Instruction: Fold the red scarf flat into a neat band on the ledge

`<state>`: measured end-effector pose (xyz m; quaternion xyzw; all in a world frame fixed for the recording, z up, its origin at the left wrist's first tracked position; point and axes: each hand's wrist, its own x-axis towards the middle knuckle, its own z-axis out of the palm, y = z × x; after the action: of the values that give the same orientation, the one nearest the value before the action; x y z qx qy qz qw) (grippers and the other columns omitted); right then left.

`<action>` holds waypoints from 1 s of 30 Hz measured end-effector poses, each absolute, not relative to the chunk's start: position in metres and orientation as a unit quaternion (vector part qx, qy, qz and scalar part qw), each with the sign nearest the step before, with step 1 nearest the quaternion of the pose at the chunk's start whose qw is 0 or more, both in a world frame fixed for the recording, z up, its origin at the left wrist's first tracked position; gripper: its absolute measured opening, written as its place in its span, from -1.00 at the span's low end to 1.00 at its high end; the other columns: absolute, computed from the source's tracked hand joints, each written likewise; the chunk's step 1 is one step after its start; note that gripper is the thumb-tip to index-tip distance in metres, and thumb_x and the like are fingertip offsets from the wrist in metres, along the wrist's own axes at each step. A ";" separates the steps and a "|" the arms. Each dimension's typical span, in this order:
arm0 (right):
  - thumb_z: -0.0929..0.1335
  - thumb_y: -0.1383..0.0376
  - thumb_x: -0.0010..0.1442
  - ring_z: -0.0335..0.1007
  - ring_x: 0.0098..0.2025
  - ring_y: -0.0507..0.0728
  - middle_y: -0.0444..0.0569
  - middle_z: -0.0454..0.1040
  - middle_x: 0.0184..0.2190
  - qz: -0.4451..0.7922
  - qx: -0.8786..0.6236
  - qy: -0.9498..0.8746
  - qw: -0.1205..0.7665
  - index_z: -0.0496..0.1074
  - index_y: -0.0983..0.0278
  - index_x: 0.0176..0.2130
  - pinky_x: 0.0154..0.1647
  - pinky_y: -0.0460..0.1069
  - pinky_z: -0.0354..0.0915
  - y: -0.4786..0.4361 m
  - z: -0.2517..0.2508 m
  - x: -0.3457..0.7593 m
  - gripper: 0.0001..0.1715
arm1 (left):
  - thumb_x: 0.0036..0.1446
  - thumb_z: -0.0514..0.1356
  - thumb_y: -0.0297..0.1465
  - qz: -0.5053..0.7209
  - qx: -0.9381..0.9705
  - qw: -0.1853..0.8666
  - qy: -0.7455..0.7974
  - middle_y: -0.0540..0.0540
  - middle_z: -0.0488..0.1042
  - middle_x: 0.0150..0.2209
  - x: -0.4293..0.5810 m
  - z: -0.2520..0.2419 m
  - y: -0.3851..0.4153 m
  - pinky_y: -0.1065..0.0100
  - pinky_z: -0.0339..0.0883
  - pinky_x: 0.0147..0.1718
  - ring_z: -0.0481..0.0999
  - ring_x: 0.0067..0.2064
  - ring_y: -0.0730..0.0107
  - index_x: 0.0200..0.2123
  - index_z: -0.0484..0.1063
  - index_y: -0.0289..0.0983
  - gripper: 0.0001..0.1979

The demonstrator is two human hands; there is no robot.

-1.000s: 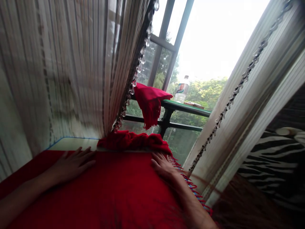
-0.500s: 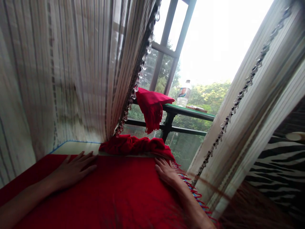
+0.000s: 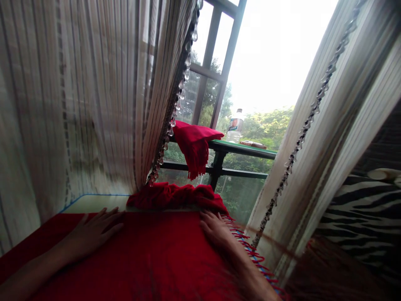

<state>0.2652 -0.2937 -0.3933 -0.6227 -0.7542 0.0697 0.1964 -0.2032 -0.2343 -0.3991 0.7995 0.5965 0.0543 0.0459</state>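
A red fringed scarf (image 3: 150, 255) lies spread flat over a pale surface with a blue edge (image 3: 94, 202). My left hand (image 3: 95, 229) rests palm down on its far left part, fingers spread. On the far right part, beside the tasselled edge, my right hand (image 3: 214, 225) lies flat with its fingers stretched out. Just beyond both hands a second red cloth (image 3: 175, 196) sits bunched up along the far end of the surface.
Sheer striped curtains with beaded trim hang left (image 3: 103, 92) and right (image 3: 300, 167). Past them, a green railing (image 3: 250, 150) carries a folded red fringed cloth (image 3: 196, 140), a plastic bottle (image 3: 234, 127) and a small flat object (image 3: 253, 144). Zebra-striped fabric (image 3: 354, 213) is at the right.
The view has shifted slightly, so the scene sits a little lower and further left. Both hands stay flat on the spread scarf in nearly the same places.
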 end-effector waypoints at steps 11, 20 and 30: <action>0.26 0.13 0.33 0.40 0.28 0.32 0.05 0.52 0.22 0.035 -0.606 -0.736 0.300 0.53 0.08 0.11 0.43 0.44 -0.03 -0.280 -0.411 0.292 -0.55 | 0.37 -0.11 -0.02 0.063 0.806 0.029 0.587 0.02 -0.05 0.50 -0.215 -0.417 -0.218 -0.34 -0.32 0.40 -0.23 0.52 -0.07 0.44 0.06 0.03 -0.38; 0.18 0.21 0.33 0.54 -0.14 0.17 -0.01 0.57 -0.11 -0.068 -0.601 -0.627 0.491 0.51 0.18 0.06 -0.02 0.08 0.42 -0.278 -0.396 0.320 -0.55 | 0.38 -0.11 0.00 0.065 0.807 0.014 0.586 0.02 -0.05 0.50 -0.221 -0.426 -0.211 -0.30 -0.32 0.41 -0.19 0.52 -0.03 0.44 0.04 0.05 -0.38; 0.27 0.20 0.25 0.51 -0.23 0.17 -0.08 0.56 -0.25 -0.091 -0.590 -0.598 0.535 0.51 0.17 0.09 -0.05 0.10 0.40 -0.283 -0.394 0.319 -0.54 | 0.36 -0.05 -0.06 0.079 0.811 0.015 0.579 0.06 -0.02 0.49 -0.222 -0.430 -0.207 -0.33 -0.30 0.39 -0.17 0.51 -0.08 0.42 0.08 0.11 -0.42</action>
<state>0.3192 -0.2826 -0.3945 -0.5900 -0.5983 -0.0909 0.5345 -0.2216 -0.2068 -0.4298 0.8112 0.5792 0.0790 0.0148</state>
